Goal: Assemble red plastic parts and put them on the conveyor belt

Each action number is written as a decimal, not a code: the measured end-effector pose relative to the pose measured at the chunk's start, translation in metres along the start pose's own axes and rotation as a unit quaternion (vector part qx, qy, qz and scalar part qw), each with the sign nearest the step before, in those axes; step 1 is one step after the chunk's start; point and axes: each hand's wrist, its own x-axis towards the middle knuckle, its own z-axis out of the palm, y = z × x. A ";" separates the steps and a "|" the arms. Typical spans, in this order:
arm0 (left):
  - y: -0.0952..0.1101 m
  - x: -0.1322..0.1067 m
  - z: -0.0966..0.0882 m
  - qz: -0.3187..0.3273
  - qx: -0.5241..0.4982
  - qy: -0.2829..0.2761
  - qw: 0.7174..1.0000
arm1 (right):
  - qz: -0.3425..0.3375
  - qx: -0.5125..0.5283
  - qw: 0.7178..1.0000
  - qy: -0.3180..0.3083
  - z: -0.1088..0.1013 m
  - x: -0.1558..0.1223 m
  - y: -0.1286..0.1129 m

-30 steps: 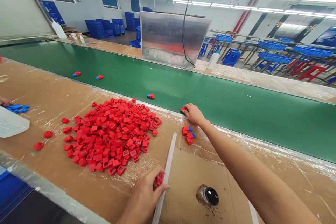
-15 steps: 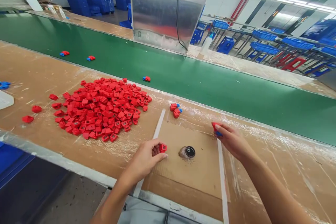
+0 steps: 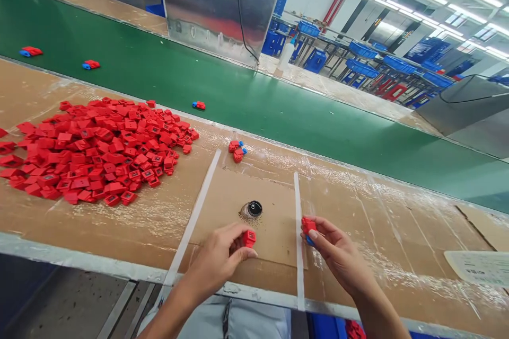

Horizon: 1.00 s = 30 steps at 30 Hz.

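Left hand (image 3: 220,251): thumb and fingers pinching a red block (image 3: 249,238) over the cardboard sheet (image 3: 274,196), on the person's side of the black-topped pot; the block's square opening faces the camera.
Right hand (image 3: 338,249): fingers and thumb closed on a red-and-blue piece (image 3: 308,226), held beside the right tape strip (image 3: 299,254), red part uppermost, blue part below (the thumb covers some of it).
Black-topped pot (image 3: 254,208): small and round, standing on the cardboard between the two tape strips, just beyond the left hand's block; dark specks lie around its foot. Whether the black is a lid or the contents, I cannot tell.
Red pile (image 3: 99,148): a broad heap of loose red blocks on the bench (image 3: 358,196), left of the left tape strip (image 3: 201,196).
Finished-looking pair (image 3: 238,155): two more pieces in red and blue, close together on the bench, between the cardboard and the belt.
Green belt (image 3: 159,74): runs along the far side of the bench, carrying three spaced-out toy-like pieces (image 3: 199,105), also red and blue.
Beyond the belt: a metal panel (image 3: 214,10) with a black cable (image 3: 240,0) hanging down it, and a white bottle (image 3: 287,54) to its right.
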 end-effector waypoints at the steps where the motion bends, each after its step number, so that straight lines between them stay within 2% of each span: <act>1: 0.000 -0.001 0.002 0.013 0.003 -0.015 1.000 | -0.008 -0.021 1.000 0.003 0.002 0.000 -0.003; 5: -0.001 -0.006 0.005 0.006 -0.017 -0.030 0.999 | -0.045 -0.079 0.996 0.003 0.012 0.002 -0.015; 8: -0.005 -0.008 0.003 -0.021 -0.041 -0.017 0.999 | -0.112 -0.145 0.983 -0.009 0.024 0.004 -0.024; 12: -0.009 -0.011 0.000 -0.012 -0.031 -0.028 0.999 | -0.233 -0.268 0.935 -0.013 0.041 0.009 -0.034; 16: -0.008 -0.013 -0.001 -0.004 -0.025 -0.043 0.999 | -0.304 -0.355 0.884 -0.006 0.055 0.015 -0.039; 22: -0.003 -0.013 -0.001 -0.008 -0.048 -0.049 0.998 | -0.353 -0.393 0.849 -0.023 0.070 0.018 -0.042; 30: -0.003 -0.012 0.001 -0.003 -0.056 -0.048 0.997 | -0.368 -0.409 0.835 -0.026 0.074 0.019 -0.042</act>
